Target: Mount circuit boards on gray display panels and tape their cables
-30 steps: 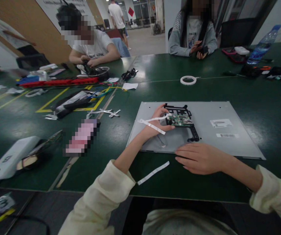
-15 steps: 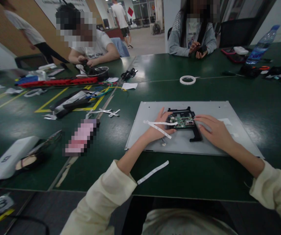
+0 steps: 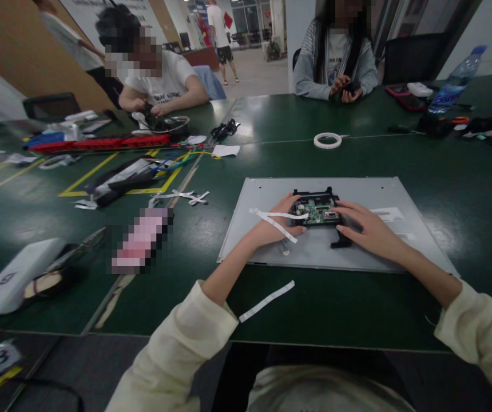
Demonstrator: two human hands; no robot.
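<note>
A green circuit board [image 3: 317, 214] sits in a black plastic frame [image 3: 312, 195] with a leg toward its lower right. Under it lies a flat grey panel [image 3: 400, 256]. My left hand [image 3: 272, 226] grips the frame's left side, thumb along the near edge and fingers along the far one. Two white strips [image 3: 278, 216] lie across that hand, one reaching over the board. My right hand [image 3: 368, 229] holds the right side, with fingertips on the board's right edge and the thumb near the leg. A third white strip [image 3: 267, 301] rests on the table before the panel.
The green table [image 3: 177, 297] bears a pink-screened phone [image 3: 143, 237], a white device [image 3: 18, 277] and a cable bundle at left. A roll of white tape [image 3: 327, 140] lies beyond the panel; a water bottle [image 3: 456, 83] stands back right. Two people sit across.
My right hand has shifted left, its fingertips now over the board's right edge. My left hand has closed in, its forefinger no longer raised. The black frame has stayed nearly in place.
</note>
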